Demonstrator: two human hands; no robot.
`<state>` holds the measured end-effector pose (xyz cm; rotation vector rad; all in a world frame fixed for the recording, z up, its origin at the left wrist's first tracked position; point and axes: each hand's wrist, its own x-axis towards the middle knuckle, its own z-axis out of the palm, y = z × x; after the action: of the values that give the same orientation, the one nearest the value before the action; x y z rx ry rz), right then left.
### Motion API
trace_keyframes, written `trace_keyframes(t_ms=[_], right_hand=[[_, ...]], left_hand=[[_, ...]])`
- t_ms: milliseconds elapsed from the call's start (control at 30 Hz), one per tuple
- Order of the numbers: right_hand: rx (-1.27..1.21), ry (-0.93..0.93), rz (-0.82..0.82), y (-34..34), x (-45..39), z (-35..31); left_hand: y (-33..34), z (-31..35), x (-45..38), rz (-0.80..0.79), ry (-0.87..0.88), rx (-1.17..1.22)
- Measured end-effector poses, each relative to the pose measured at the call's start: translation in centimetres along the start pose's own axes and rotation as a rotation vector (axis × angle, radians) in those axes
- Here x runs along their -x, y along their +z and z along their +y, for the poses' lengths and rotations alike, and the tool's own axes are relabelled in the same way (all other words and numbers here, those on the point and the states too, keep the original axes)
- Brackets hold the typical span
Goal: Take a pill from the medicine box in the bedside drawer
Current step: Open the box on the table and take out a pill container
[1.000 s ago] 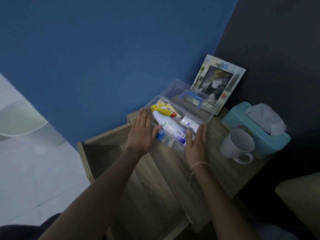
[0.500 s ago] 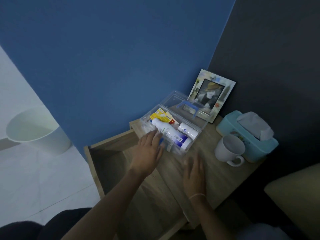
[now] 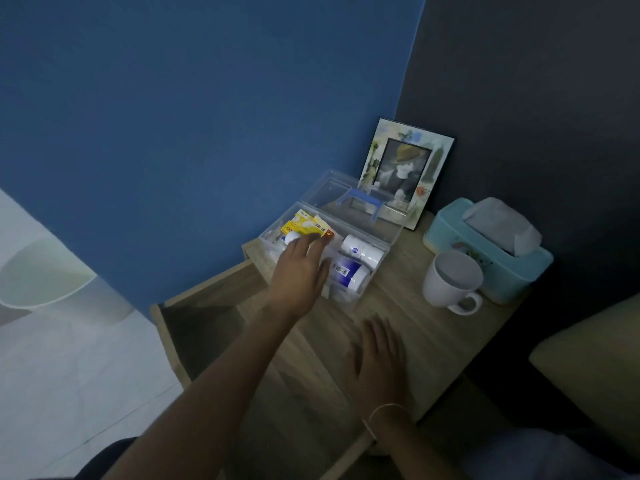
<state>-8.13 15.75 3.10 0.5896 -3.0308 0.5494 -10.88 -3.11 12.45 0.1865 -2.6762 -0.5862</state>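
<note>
The clear plastic medicine box (image 3: 390, 244) stands on the bedside table with its lid (image 3: 329, 190) tipped back. Inside lie a long white bottle with a blue label (image 3: 348, 271), a smaller white bottle (image 3: 362, 251) and a yellow packet (image 3: 300, 224). My left hand (image 3: 298, 271) reaches into the box, fingers laid over the long bottle near its cap and thumb against its side; the bottle still rests in the box. My right hand (image 3: 377, 358) lies flat and empty on the tabletop in front of the box.
The wooden drawer (image 3: 207, 317) stands pulled out on the left, below my left forearm. A white mug (image 3: 450, 282), a teal tissue box (image 3: 485, 244) and a photo frame (image 3: 405, 168) crowd the table's right and back. A white bin (image 3: 45, 278) sits on the floor.
My left hand has moved from the box's near edge into the box, over the long bottle. My right hand has left the box and settled flat on the tabletop.
</note>
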Motion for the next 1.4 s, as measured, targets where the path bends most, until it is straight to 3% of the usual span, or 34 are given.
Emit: trace_keyframes(t_ms=[167, 367, 633, 733, 900, 1100, 1300, 1400], right_hand=[[0.052, -0.017, -0.006, 0.6, -0.1, 0.4], [0.108, -0.017, 0.005, 1.2, -0.2, 0.6], [0.128, -0.024, 0.039, 1.3, -0.3, 0.6], [0.118, -0.030, 0.047, 1.4, -0.3, 0.7], [0.071, -0.034, 0.077, 1.6, -0.2, 0.8], [0.029, -0.027, 0.040, 1.2, -0.3, 1.0], [-0.103, -0.001, -0.026, -0.3, -0.1, 0.6], [-0.497, 0.111, -0.149, -2.4, -1.3, 0.0]], left_hand=[[0.8, -0.3, -8.0, -0.284, -0.116, 0.022], [3.6, -0.7, -12.5, -0.622, -0.138, -0.259], [4.7, -0.8, -14.2, -0.804, -0.136, -0.358], [4.0, -0.6, -13.9, -0.759, -0.159, -0.291], [0.7, 0.5, -11.7, -0.400, -0.269, 0.021], [-2.4, 1.3, -5.8, -0.154, -0.283, 0.231], [-4.0, 1.8, 3.3, -0.182, -0.317, 0.256], [-4.3, 2.0, 6.7, -0.214, -0.293, 0.258]])
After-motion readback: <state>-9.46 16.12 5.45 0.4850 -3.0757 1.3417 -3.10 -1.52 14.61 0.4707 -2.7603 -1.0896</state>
